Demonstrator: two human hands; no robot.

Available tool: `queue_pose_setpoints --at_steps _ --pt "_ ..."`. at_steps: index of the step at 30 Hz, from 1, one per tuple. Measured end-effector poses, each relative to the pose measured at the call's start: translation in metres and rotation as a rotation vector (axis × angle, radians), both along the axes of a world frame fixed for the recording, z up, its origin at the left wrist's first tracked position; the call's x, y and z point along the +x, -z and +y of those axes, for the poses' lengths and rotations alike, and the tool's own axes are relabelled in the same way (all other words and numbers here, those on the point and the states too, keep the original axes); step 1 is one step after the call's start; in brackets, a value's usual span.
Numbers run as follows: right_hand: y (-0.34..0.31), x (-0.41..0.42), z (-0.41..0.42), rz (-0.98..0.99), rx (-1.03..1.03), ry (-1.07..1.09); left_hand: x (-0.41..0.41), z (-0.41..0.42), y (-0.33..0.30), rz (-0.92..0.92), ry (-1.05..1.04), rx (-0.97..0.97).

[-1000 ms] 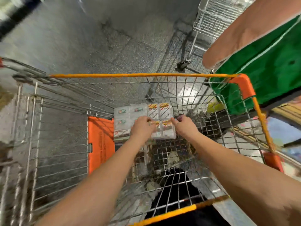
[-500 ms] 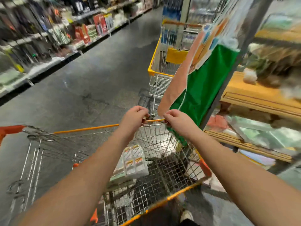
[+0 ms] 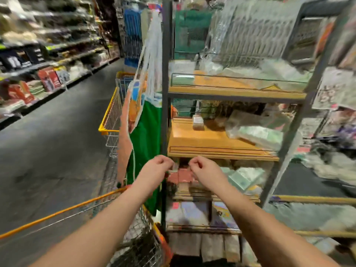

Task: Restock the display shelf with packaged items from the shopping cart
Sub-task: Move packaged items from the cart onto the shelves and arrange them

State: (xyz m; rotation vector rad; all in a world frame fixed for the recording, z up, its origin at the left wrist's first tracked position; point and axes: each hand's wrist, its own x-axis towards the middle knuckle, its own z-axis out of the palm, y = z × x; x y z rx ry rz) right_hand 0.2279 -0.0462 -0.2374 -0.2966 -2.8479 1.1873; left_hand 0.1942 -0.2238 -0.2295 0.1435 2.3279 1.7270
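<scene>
Two hands are raised side by side before the display shelf point(image 3: 221, 151), the left hand point(image 3: 157, 171) and the right hand point(image 3: 205, 172) each with fingers curled; whether anything is held in either grip cannot be told through the blur. Two carts are seen: the shopping cart point(image 3: 81, 206) at lower left and a second yellow-rimmed cart point(image 3: 110, 114) beyond. Wrapped packages point(image 3: 258, 134) lie on three wooden tiers.

Dim indoor light; heavy motion blur throughout, wide-angle bending at the edges.
</scene>
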Motion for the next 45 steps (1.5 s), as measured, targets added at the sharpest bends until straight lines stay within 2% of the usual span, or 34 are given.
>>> queue_pose_setpoints --at_steps 8,12,15,17,20,24,27,29,30,32,34,36,39,41,43,45 --pt "-0.006 -0.037 0.197 0.07 0.259 0.156 -0.045 0.156 -0.001 0.052 0.174 -0.261" --pt "-0.009 -0.064 0.279 0.001 0.456 0.204 -0.07 0.23 -0.002 0.005 0.231 -0.347" --pt "-0.008 -0.081 0.313 -0.075 0.609 0.167 -0.085 0.273 -0.003 0.058 0.229 -0.372" --pt "-0.002 -0.091 0.326 -0.137 0.707 0.12 -0.087 0.295 -0.012 0.13 0.201 -0.375" --pt "0.007 -0.107 0.334 -0.189 0.777 0.089 -0.086 0.32 -0.047 0.34 0.153 -0.23" --pt "0.009 -0.121 0.336 -0.283 0.681 0.094 -0.084 0.338 -0.114 0.774 0.156 -0.118" --pt "0.011 -0.124 0.338 -0.295 0.641 0.1 -0.105 0.348 -0.16 0.907 0.076 -0.158" --pt "0.01 -0.124 0.337 -0.284 0.648 0.102 -0.132 0.355 -0.179 0.857 0.006 -0.281" --pt "0.009 -0.123 0.337 -0.28 0.651 0.103 -0.145 0.359 -0.186 0.785 -0.012 -0.4" --pt "0.009 -0.123 0.335 -0.271 0.662 0.104 -0.167 0.369 -0.198 0.569 -0.002 -0.682" --pt "0.009 -0.122 0.334 -0.26 0.673 0.1 -0.178 0.379 -0.206 0.385 0.031 -0.836" --pt "0.01 -0.121 0.335 -0.234 0.679 0.094 -0.184 0.392 -0.21 0.314 0.065 -0.916" --pt "0.011 -0.119 0.334 -0.185 0.682 0.099 -0.181 0.404 -0.211 0.318 0.098 -1.049" --pt "0.011 -0.119 0.333 -0.178 0.684 0.105 -0.185 0.41 -0.209 0.265 0.106 -1.073" --pt "0.012 -0.118 0.331 -0.173 0.692 0.117 -0.228 0.426 -0.191 0.212 0.139 -1.053" --pt "0.012 -0.118 0.328 -0.165 0.697 0.124 -0.23 0.426 -0.193 0.179 0.29 -1.06"
